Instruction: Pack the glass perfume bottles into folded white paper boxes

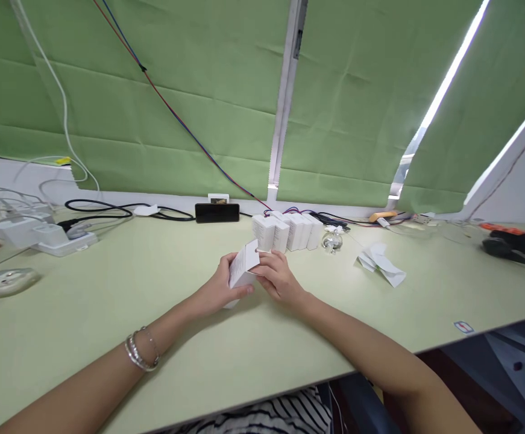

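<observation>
A small white carton (243,269) with fine print on its face is tilted above the table. My left hand (225,283) is closed around it, thumb along the near side. At the carton's right end, the fingers of my right hand (278,276) are bent against its end flap, and their tips are partly hidden. Just beyond my hands, several similar white boxes (305,231) stand upright in a row. To the right of that row sits a shiny clear round object (332,241) with a white top.
Folded white papers (382,264) lie to the right. A black phone (217,213) leans at the back, near cables. Power strips with plugs (66,241) occupy the left side. A dark object (519,246) lies far right. The table's front edge (316,381) runs close below my arms.
</observation>
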Tool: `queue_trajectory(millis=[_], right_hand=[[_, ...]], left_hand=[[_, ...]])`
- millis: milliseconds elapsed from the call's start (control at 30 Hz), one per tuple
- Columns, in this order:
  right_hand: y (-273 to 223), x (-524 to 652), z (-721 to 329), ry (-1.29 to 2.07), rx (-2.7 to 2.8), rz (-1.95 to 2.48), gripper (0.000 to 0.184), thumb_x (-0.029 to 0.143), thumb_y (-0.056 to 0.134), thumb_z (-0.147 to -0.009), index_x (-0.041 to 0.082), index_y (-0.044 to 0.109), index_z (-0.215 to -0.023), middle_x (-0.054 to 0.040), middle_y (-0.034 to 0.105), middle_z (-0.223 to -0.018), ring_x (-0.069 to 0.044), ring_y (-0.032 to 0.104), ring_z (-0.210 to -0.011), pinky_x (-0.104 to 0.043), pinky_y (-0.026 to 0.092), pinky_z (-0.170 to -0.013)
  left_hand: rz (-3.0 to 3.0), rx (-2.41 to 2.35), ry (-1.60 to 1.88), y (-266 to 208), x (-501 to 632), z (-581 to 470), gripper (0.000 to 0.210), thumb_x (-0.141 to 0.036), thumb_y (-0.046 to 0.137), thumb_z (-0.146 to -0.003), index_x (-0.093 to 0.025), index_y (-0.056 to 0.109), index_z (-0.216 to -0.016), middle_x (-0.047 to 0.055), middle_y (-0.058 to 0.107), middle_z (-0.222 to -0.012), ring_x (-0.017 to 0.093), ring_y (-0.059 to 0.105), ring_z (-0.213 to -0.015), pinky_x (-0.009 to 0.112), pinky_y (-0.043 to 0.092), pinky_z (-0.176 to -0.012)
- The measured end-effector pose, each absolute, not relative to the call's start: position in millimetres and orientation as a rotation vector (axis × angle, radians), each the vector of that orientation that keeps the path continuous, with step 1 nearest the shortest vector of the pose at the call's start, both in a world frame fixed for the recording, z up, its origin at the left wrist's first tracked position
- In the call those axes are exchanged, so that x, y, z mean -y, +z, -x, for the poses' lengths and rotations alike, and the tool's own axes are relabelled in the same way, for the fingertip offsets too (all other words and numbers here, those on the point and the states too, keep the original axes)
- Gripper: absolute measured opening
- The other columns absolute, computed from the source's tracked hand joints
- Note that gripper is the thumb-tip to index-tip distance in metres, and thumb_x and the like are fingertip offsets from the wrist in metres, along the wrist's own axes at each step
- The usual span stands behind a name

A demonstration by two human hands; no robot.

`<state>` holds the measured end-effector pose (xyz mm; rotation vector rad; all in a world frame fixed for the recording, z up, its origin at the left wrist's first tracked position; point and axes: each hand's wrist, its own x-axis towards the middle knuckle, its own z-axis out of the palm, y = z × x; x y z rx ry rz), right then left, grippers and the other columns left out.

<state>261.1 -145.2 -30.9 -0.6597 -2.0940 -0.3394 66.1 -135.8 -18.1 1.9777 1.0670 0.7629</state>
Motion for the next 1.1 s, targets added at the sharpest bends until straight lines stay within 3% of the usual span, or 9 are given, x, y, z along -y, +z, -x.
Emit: queue_trajectory(millis=[200,400,500,633,733,867,967,1100], right_hand=[[-35.2,148.4,-256.0,-0.427,2.060,0.609,0.027,0.012,0.036,-0.090,0.024,0.054,-0.106,-0.0049,0.067,-0.101,-0.016,0.052,-0.114,-0.041,0.026,-0.103],[-34.7,148.7,-255.6,-0.392,2.176,0.724,0.028,0.013,0.040,-0.090,0.028,0.059,-0.104,-0.0027,0.066,-0.104,-0.017,0.051,-0.115,-0.041,0.023,-0.105],[-33.8,149.8,-254.7,-0.381,2.222,0.702,0.029,0.013,0.041,-0.091,0.028,0.059,-0.107,-0.0012,0.068,-0.102,-0.016,0.053,-0.113,-0.040,0.023,-0.106],[-32.9,151.9,-251.5,-0.456,2.223,0.657,0.027,0.015,0.038,-0.093,0.026,0.060,-0.106,-0.0005,0.068,-0.108,-0.015,0.052,-0.117,-0.039,0.024,-0.106],[-32.1,152.0,-250.5,-0.532,2.222,0.639,0.032,0.009,0.036,-0.092,0.025,0.060,-0.106,0.0003,0.067,-0.112,-0.015,0.048,-0.122,-0.039,0.024,-0.107],[-31.4,151.5,-250.3,-0.489,2.288,0.680,0.039,0.005,0.037,-0.089,0.029,0.058,-0.112,0.0005,0.063,-0.120,-0.015,0.044,-0.125,-0.041,0.023,-0.108],[-32.1,150.2,-251.1,-0.485,2.272,0.696,0.036,0.006,0.040,-0.089,0.029,0.059,-0.110,-0.0007,0.062,-0.120,-0.016,0.048,-0.122,-0.041,0.025,-0.107],[-33.4,143.8,-256.2,-0.460,2.231,0.732,0.034,0.006,0.040,-0.088,0.027,0.061,-0.104,-0.0037,0.066,-0.111,-0.018,0.055,-0.110,-0.040,0.034,-0.097]], left_hand=[[-1.916,-1.094,0.782,-19.9,135.6,-68.0,0.076,-0.054,0.062,-0.072,-0.023,0.020,-0.127,0.014,0.030,-0.135,0.032,0.039,-0.123,0.047,0.041,-0.096],[-2.247,-0.893,1.003,-7.4,137.1,-57.4,0.101,-0.051,0.065,-0.073,-0.030,-0.007,-0.141,0.014,0.002,-0.151,0.034,0.007,-0.139,0.056,0.019,-0.108],[-2.398,-0.812,1.058,5.0,147.0,-57.2,0.082,-0.048,0.060,-0.079,-0.035,0.008,-0.141,0.006,0.000,-0.153,0.031,0.004,-0.140,0.052,0.019,-0.110],[-2.193,-0.823,1.010,8.3,156.0,-64.2,0.073,-0.045,0.056,-0.083,-0.034,0.011,-0.139,0.007,0.010,-0.152,0.028,0.019,-0.138,0.047,0.030,-0.107],[-1.951,-0.829,1.044,5.0,151.6,-66.4,0.066,-0.045,0.056,-0.082,-0.031,0.019,-0.135,0.010,0.032,-0.143,0.026,0.034,-0.132,0.043,0.040,-0.100],[-1.739,-0.890,1.168,6.6,142.0,-64.0,0.059,-0.046,0.058,-0.079,-0.024,0.031,-0.128,0.010,0.055,-0.118,0.024,0.058,-0.104,0.036,0.052,-0.077],[-1.729,-1.013,1.330,13.1,140.5,-61.6,0.050,-0.040,0.055,-0.079,-0.025,0.039,-0.123,0.008,0.057,-0.115,0.025,0.059,-0.101,0.035,0.052,-0.072],[-1.798,-1.166,1.342,19.3,140.0,-58.3,0.024,-0.037,0.046,-0.081,-0.024,0.061,-0.093,0.002,0.058,-0.123,0.028,0.048,-0.117,0.039,0.042,-0.093]])
